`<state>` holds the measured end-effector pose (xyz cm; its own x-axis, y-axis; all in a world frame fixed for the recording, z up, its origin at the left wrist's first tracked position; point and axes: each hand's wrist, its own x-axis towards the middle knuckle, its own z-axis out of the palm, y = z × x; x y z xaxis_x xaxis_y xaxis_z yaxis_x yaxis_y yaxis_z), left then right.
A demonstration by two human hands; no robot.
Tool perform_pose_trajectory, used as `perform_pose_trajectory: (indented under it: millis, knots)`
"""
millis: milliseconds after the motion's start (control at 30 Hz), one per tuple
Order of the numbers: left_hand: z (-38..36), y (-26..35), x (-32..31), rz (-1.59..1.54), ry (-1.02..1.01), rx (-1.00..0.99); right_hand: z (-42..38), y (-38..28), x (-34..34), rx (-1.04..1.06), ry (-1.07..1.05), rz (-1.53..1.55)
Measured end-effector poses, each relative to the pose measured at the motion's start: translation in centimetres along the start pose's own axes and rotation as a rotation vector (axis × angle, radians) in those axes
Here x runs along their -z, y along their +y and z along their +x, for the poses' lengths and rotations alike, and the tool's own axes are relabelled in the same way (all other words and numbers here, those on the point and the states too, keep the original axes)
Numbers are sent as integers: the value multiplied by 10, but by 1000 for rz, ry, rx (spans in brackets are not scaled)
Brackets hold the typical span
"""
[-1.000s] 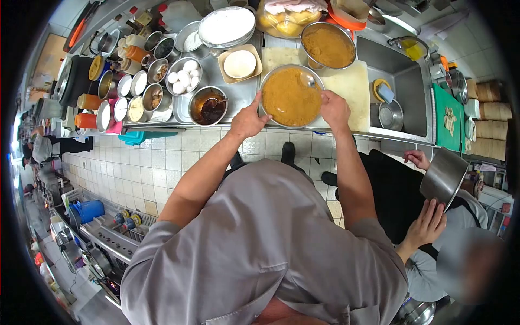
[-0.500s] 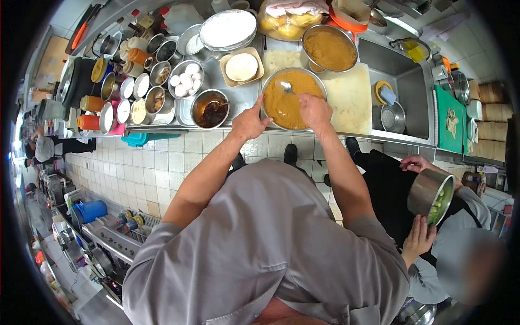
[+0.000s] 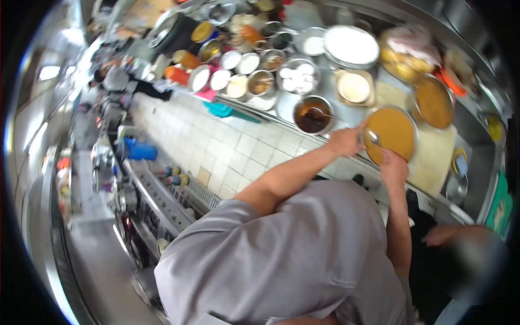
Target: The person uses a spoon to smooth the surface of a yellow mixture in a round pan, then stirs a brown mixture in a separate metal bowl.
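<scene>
A round metal bowl [image 3: 415,142] filled with a smooth orange-brown mixture [image 3: 392,127] sits at the counter's front edge. My left hand [image 3: 346,142] holds the near left side of its rim. Inside the bowl, the head of a metal spoon [image 3: 374,137] rests on the mixture's surface, its handle gripped by my right hand [image 3: 394,167]. Left of my left hand is a metal bowl of dark brown sauce [image 3: 313,115] with a utensil in it. A second bowl of similar orange-brown mixture [image 3: 434,102] stands behind to the right, tilted in this view.
Behind lie a bowl of eggs [image 3: 297,76], a bowl of white powder [image 3: 352,46], and a squarish container [image 3: 355,86]. A pale cutting board [image 3: 433,162] lies under the bowls. At right are a sink [image 3: 476,157] and a person's arm [image 3: 441,235]; a stove [image 3: 157,189] stands behind me.
The view has swung left and tilted, so the counter appears slanted and further right. Both hands stay at the bowl, with the spoon in the mixture. The co-worker's pot is no longer visible.
</scene>
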<state>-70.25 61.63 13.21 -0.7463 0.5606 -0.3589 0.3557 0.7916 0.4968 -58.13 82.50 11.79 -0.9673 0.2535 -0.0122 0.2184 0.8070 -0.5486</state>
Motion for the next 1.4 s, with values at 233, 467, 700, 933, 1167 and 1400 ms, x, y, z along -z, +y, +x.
perform_pose_trajectory:
  millis: [233,467,700,933,1167,1400]
  knots:
    - [7,1,10,-38,-29,-31,32,33,-14,137,126,-22]
    - [10,10,19,-75,-142,37,66,49,41,-93,9,-136]
    - [19,6,22,-18,-138,54,46,51,52,-282,-18,-31]
    - [13,1,1,5,51,-24,-7,42,46,-172,25,-66]
    - [-1,11,4,-76,-127,70,-38,43,50,-130,34,-43]
    - [-4,15,5,-81,-149,97,-54,42,45,-76,-40,-70]
